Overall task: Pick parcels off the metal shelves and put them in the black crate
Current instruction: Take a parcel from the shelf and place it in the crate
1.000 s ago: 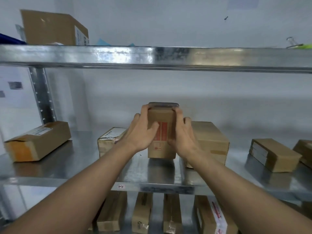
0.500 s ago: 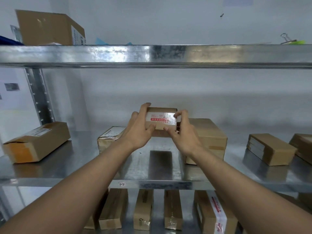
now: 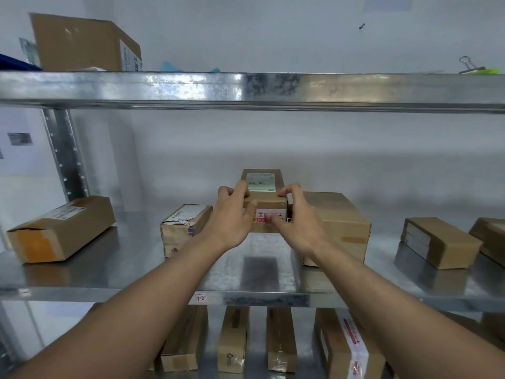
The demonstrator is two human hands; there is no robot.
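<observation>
Over the middle galvanised metal shelf (image 3: 114, 272), my left hand (image 3: 232, 220) and right hand (image 3: 295, 222) clamp one small brown cardboard parcel (image 3: 263, 198), lifted clear; I see no black crate, many parcels remain.

**Small brown parcel, held over the middle shelf**

The small cardboard parcel (image 3: 263, 198) lies flat with its white label facing up and red-printed tape across the near end, raised just above the metal shelf (image 3: 109, 269), between two other boxes.
</observation>
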